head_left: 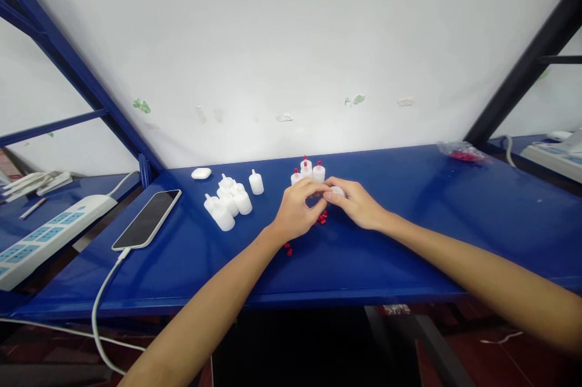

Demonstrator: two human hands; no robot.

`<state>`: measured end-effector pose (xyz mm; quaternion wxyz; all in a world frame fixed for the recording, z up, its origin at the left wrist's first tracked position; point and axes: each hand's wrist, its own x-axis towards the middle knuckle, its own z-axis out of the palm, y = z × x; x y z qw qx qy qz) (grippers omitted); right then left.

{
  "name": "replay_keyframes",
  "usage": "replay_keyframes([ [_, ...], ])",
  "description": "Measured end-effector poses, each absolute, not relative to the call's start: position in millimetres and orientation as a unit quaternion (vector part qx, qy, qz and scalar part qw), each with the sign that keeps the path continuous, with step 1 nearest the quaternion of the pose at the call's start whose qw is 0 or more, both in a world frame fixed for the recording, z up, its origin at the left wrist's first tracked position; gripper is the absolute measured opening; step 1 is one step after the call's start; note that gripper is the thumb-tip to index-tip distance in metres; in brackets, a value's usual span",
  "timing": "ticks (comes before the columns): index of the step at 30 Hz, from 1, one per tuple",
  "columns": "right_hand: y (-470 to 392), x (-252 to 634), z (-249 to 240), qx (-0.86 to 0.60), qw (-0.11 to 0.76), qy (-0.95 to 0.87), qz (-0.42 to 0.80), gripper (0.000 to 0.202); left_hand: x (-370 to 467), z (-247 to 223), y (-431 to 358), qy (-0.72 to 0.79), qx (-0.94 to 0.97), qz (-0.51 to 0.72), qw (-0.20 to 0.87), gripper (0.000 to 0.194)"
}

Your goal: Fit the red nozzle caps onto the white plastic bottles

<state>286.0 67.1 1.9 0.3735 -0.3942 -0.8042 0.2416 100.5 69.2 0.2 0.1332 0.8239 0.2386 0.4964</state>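
Note:
My right hand (357, 202) is closed around a small white bottle (337, 191), whose rounded base shows between the fingers. Against it, my left hand (297, 208) is curled with thumb and fingertips drawn together; whatever they pinch is hidden. Just behind the hands stand several white bottles with red caps (319, 172), partly covered by my left hand. Loose red caps (322, 218) lie below and between the hands, and a couple more (290, 250) are nearer the table's front edge. To the left is a cluster of uncapped white bottles with thin nozzles (230, 198), some lying over.
A single uncapped bottle (256, 182) stands apart from the cluster. A white earbud case (200, 173), a phone (148, 219) with its charging cable (100, 296) and a power strip (52, 235) are at left. A plastic bag with red pieces (464, 153) lies far right.

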Motion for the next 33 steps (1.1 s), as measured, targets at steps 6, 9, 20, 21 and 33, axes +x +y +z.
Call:
replay_keyframes([
  [6,70,290,-4,-0.423,0.368,-0.797,0.223,0.048,102,-3,69,0.242,0.831,0.484,0.129,0.008],
  [9,68,289,-6,-0.43,0.367,-0.794,0.223,0.049,103,-5,69,0.239,0.837,0.475,0.126,0.007],
  [20,74,291,-2,-0.471,0.354,-0.786,0.186,0.047,97,3,77,0.304,0.761,0.54,0.193,0.008],
  [21,76,293,-1,-0.482,0.355,-0.78,0.183,0.045,95,5,78,0.328,0.744,0.552,0.185,0.009],
  [33,83,294,-4,-0.508,0.371,-0.748,0.213,0.017,87,-6,95,0.468,0.818,0.317,-0.107,0.03],
])
